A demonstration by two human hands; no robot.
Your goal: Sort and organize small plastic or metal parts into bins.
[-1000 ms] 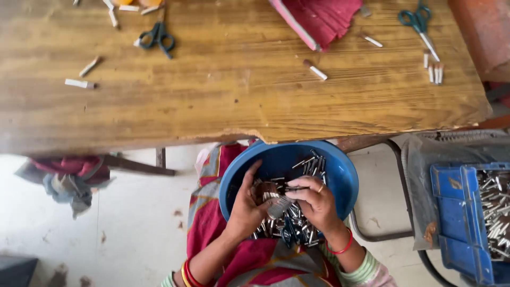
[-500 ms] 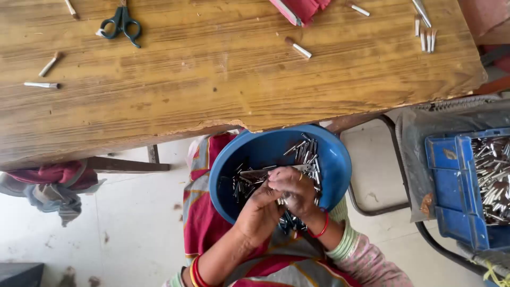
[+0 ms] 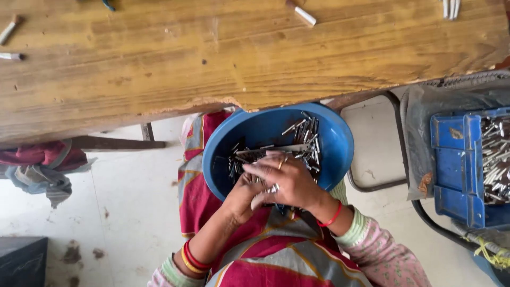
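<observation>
Metal pins fill the blue bowl on the lap, and more lie in the blue crate at right. Right hand and left hand both pinch pins at the bowl's near edge. Since the earlier frame the scissors have left view and the bowl sits closer.

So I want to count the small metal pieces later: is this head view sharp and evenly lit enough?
Head view: soft, even daylight, no harsh glare; the wooden table looks sharp. The metal pieces in the blue bowl overlap and glint, too small to separate. The left hand and right hand hide some.
</observation>
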